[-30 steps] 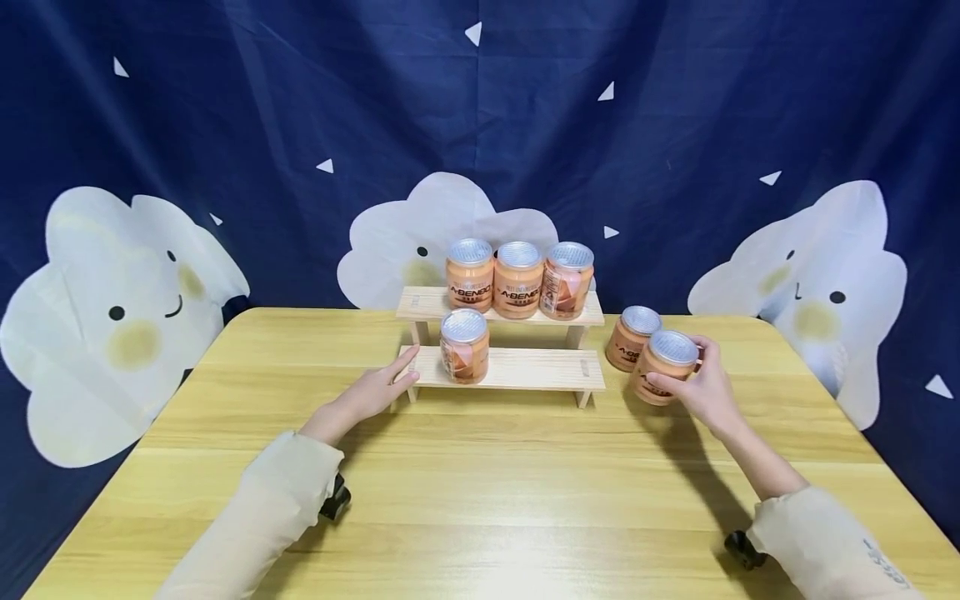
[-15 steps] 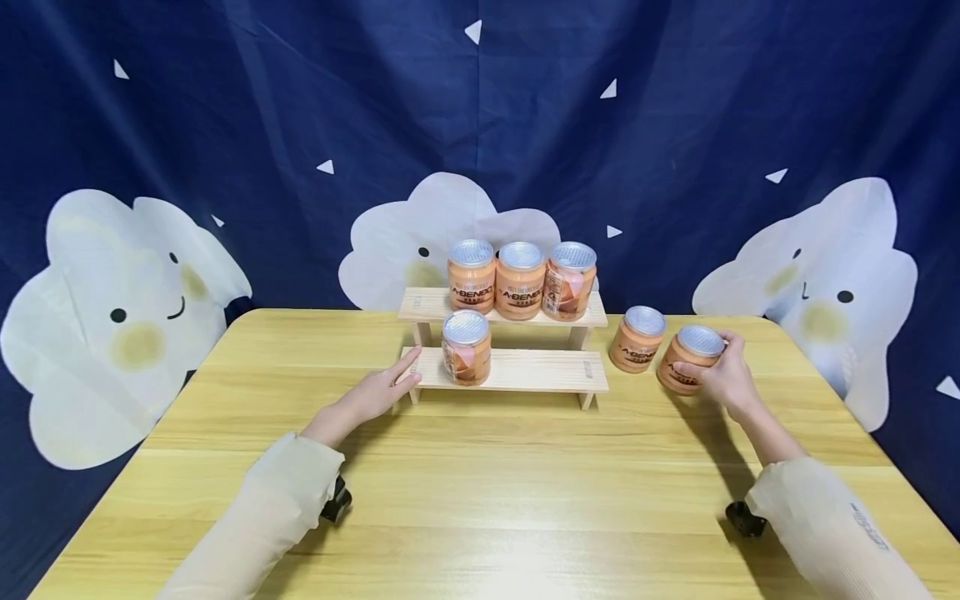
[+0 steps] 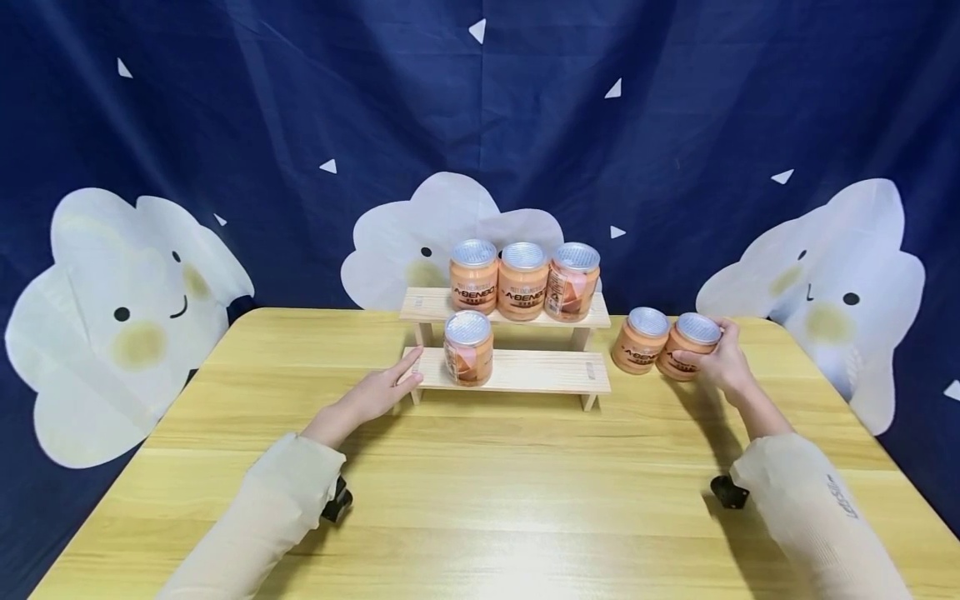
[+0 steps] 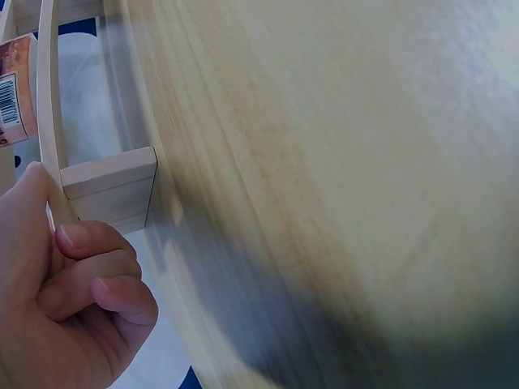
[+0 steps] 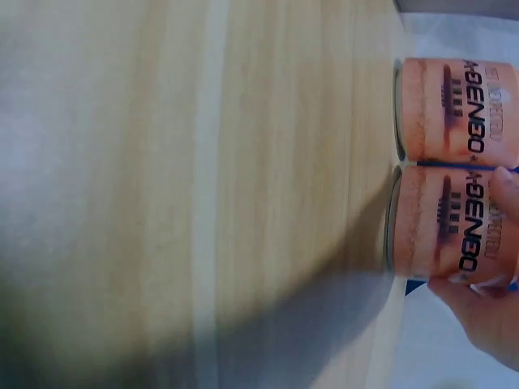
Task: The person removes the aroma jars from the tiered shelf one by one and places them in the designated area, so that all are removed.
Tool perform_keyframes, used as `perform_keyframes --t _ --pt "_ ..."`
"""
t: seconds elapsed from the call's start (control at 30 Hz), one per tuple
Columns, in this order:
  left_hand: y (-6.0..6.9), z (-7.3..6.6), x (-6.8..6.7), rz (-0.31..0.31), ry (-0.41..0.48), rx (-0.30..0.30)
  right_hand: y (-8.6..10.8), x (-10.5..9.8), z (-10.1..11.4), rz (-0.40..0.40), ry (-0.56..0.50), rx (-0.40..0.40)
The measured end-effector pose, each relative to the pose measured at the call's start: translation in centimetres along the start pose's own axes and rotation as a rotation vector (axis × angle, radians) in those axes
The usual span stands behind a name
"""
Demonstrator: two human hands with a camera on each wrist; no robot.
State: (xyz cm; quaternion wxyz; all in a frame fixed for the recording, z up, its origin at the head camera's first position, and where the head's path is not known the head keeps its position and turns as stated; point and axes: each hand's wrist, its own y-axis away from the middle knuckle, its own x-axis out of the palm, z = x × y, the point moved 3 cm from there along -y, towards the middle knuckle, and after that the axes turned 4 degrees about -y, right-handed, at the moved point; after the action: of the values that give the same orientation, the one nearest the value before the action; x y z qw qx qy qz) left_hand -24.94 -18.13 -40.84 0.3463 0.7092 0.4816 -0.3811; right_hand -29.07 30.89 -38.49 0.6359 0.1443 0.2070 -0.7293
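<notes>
My right hand [image 3: 726, 364] grips an orange can [image 3: 684, 348] with a silver lid, thumb in front and fingers around its right side. This can stands upright on the table, side by side with another orange can [image 3: 640, 343]; in the right wrist view only a thin gap shows between the gripped can [image 5: 438, 223] and its neighbour [image 5: 442, 109]. At the lower left end of a two-tier wooden stand [image 3: 540, 368], my left hand [image 3: 367, 397] pinches the board's edge. In the left wrist view its fingers curl under the board [image 4: 50, 97].
Three matching cans [image 3: 522, 283] line the stand's upper tier. One more can [image 3: 468, 354] sits on the lower tier, left of its middle. The wooden table [image 3: 480, 483] reaches back to a dark blue curtain [image 3: 300, 83] with cloud faces.
My right hand first shifted the gripped can rightward from in front of its neighbour, then moved it back and slightly left, in line beside it. The left hand stayed on the stand.
</notes>
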Motion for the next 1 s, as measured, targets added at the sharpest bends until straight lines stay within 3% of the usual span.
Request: perform_keyframes --t 0.37,0.53,0.77,0.87,1.0 --pt "-0.1 -0.1 -0.1 0.007 0.011 0.004 -0.2 -0.3 -0.2 0.085 -0.069 0.012" --pt "0.0 -0.1 0.0 0.003 0.004 0.009 0.2 -0.8 1.6 -0.026 -0.155 -0.040" --pt "0.0 -0.2 -0.1 -0.007 0.010 0.018 1.2 -0.2 5.2 -0.206 -0.168 -0.129" --pt "0.0 -0.3 -0.1 -0.006 0.013 0.018 1.7 1.0 6.4 -0.224 -0.219 -0.160" --pt "0.1 -0.4 -0.1 -0.003 0.013 0.018 2.6 3.1 7.8 -0.172 -0.296 -0.211"
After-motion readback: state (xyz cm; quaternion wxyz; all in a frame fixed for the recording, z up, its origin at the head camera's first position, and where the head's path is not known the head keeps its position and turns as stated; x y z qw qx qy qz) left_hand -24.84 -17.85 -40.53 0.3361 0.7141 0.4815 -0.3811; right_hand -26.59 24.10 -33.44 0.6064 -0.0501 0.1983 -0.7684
